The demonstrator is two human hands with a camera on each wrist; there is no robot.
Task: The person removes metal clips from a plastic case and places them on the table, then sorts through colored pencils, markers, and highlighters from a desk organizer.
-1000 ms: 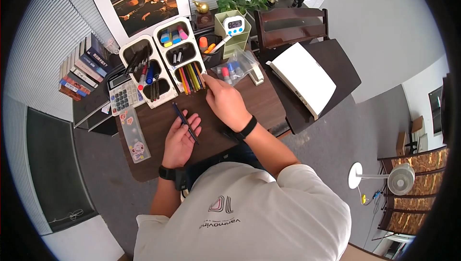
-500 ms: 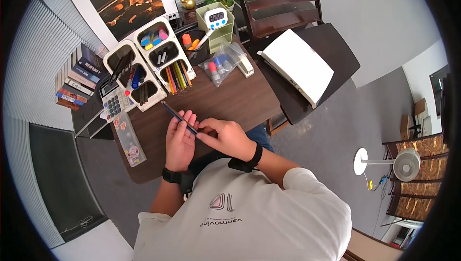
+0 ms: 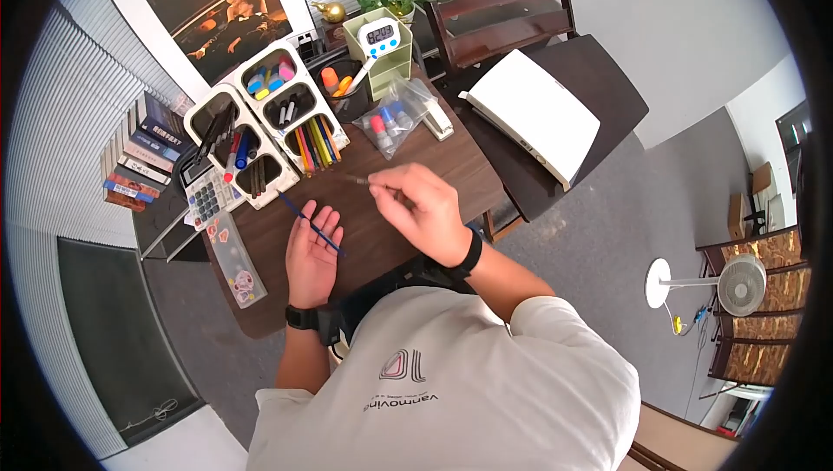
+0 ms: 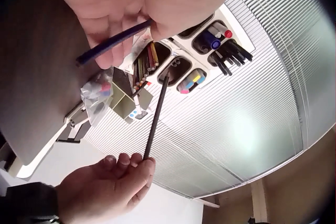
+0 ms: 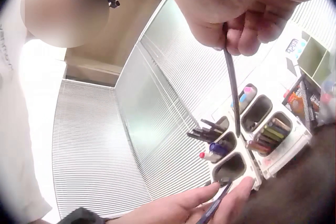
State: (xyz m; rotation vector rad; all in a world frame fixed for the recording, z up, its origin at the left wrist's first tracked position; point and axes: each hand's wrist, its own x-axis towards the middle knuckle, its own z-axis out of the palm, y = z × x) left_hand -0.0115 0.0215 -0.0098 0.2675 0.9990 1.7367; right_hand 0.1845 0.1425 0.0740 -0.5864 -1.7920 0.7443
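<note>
My left hand [image 3: 311, 254], palm up over the near side of the desk, holds a blue pencil [image 3: 323, 237] slanting across its fingers. In the left wrist view the barrel of this pencil [image 4: 113, 43] runs out from under the thumb. To the right and a little higher, my right hand [image 3: 421, 211] pinches a dark pencil [image 4: 157, 113] near one end between thumb and fingers. Beyond both hands stands a white desk organizer [image 3: 302, 178]; coloured pencils [image 3: 318, 143] fill one compartment, and dark pencils [image 3: 258, 176] stand in another.
A clear bag with small bottles [image 3: 386, 128] and a stapler [image 3: 439, 120] lie right of the organizer. Behind are a black mesh pen cup [image 3: 351, 107] and a white timer [image 3: 379, 35]. At left are a calculator [image 3: 208, 198], a sticker-covered case [image 3: 234, 263] and books [image 3: 143, 154].
My right hand came from the coloured pencils to my left hand, then drew away to the right with the dark pencil. My left hand keeps the blue pencil. The head view has shifted.
</note>
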